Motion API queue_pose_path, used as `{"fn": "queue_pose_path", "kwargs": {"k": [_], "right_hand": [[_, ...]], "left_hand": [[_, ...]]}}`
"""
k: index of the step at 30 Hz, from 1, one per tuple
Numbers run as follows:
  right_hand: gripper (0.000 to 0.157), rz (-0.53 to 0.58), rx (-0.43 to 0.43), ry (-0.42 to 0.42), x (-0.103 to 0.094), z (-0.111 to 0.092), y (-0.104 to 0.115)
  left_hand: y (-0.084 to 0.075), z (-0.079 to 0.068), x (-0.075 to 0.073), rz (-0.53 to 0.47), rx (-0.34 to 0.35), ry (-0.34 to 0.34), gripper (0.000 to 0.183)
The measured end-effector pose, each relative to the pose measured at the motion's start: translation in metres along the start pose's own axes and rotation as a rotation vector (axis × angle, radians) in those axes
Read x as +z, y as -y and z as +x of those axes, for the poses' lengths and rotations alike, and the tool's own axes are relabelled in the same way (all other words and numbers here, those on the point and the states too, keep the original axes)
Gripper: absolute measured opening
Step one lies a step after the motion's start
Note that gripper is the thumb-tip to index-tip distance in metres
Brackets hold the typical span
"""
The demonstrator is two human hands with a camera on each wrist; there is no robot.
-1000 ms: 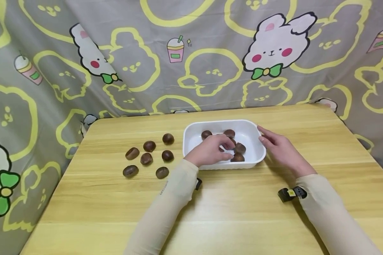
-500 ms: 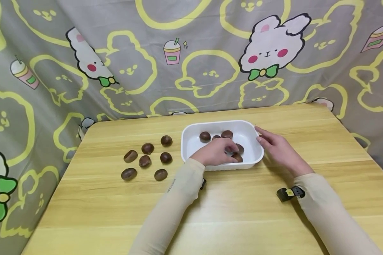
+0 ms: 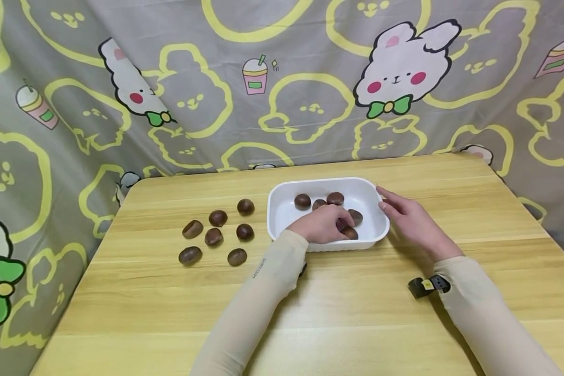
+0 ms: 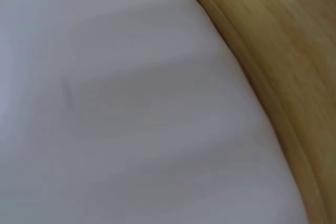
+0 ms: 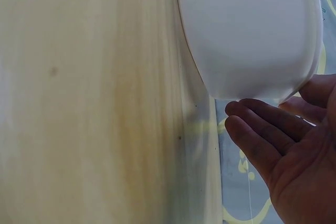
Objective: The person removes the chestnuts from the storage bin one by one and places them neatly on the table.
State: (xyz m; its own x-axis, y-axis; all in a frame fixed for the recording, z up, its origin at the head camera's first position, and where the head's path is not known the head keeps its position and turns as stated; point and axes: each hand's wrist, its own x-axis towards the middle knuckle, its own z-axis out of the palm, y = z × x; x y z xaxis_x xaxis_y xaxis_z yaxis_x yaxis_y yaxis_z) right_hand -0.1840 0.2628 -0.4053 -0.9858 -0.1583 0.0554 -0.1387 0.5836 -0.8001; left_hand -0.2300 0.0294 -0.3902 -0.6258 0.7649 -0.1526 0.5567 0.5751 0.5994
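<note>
A white plastic tray (image 3: 373,209) holds several brown chestnuts (image 3: 303,201). My left hand (image 3: 320,225) reaches down inside it, with thumb and fingers curled round a chestnut (image 3: 341,225) mostly hidden by them. Close by the fingertips lie two more chestnuts, one at the thumb (image 3: 350,233) and one beyond the fingers (image 3: 355,216). My right hand (image 3: 411,222) touches the tray's right end with fairly straight fingers, and the right wrist view shows its fingertips (image 5: 234,107) against the tray wall (image 5: 252,35). The left wrist view holds only the pale tray wall (image 4: 147,103) and wood.
Several loose chestnuts (image 3: 213,237) lie spread on the wooden table (image 3: 348,308) left of the tray. A grey curtain (image 3: 310,109) printed with cartoon animals hangs along the table's back and left edges. A black wrist camera (image 3: 423,286) sits below the right hand.
My left hand has moved a little to the right inside the tray, and its thumb and fingers have closed round a chestnut. My right hand stays at the tray's end.
</note>
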Motion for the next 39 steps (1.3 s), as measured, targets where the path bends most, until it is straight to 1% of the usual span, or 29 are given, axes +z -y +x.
{"fn": "queue_pose_path", "kwargs": {"k": [9,19,27,31,34,39], "right_hand": [[0.053,-0.001,0.001,0.004,0.0,0.0,-0.001],[0.054,-0.009,0.021,0.006,-0.002,-0.003,-0.001],[0.054,-0.016,0.013,0.003,-0.001,-0.002,0.0],[0.055,-0.019,0.011,0.0,-0.001,-0.002,-0.001],[0.055,-0.014,0.007,0.0,-0.001,-0.002,-0.001],[0.054,-0.01,0.01,0.003,0.0,-0.001,-0.001]], "left_hand": [[0.002,0.001,0.001,0.029,0.023,-0.009,0.022],[0.0,0.0,-0.002,-0.001,0.037,-0.007,0.023],[0.0,-0.01,-0.016,-0.039,0.014,-0.03,0.03],[0.002,-0.014,-0.022,-0.03,0.031,-0.041,0.03],[0.006,-0.018,-0.024,-0.021,0.055,-0.065,0.03],[0.009,-0.029,-0.028,-0.061,0.063,-0.119,0.029]]}}
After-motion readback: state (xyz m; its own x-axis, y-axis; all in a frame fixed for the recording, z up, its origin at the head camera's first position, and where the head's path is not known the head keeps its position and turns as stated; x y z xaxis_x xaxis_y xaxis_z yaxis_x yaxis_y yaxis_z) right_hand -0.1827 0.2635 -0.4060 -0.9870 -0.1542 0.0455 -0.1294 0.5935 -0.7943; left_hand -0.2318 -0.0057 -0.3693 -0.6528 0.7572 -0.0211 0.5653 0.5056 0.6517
